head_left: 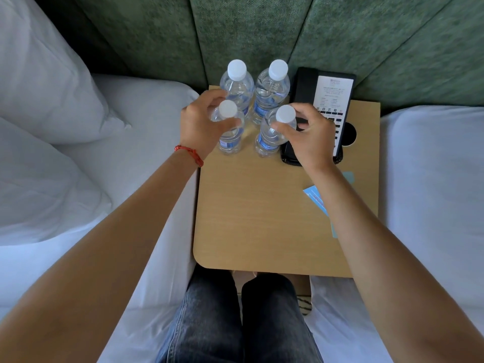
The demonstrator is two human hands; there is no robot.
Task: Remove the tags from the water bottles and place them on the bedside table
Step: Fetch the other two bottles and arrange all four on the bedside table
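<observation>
My knees in dark jeans (pixel 235 323) stand at the near edge of the wooden bedside table (pixel 256 218), between two white beds. Blue paper tags (pixel 315 199) lie flat by the table's right edge, partly under my right forearm. Farther in, my left hand (pixel 199 124), a red cord bracelet (pixel 190 154) at its wrist, curls around the shoulder of the near-left water bottle (pixel 230 134), thumb and fingers closing just below its white cap. My right hand (pixel 310 134) grasps the near-right water bottle (pixel 272 134) the same way, fingertips (pixel 279 127) at the neck under the cap. Both bottles stand upright on the tabletop. Just behind them, toward the far edge, two more capped bottles (pixel 256 90) stand side by side, all four forming a close square. A black telephone (pixel 327 106) with a white card sits at the far right corner, against the green padded headboard (pixel 262 30). White pillows (pixel 47 100) rest on the left bed.
</observation>
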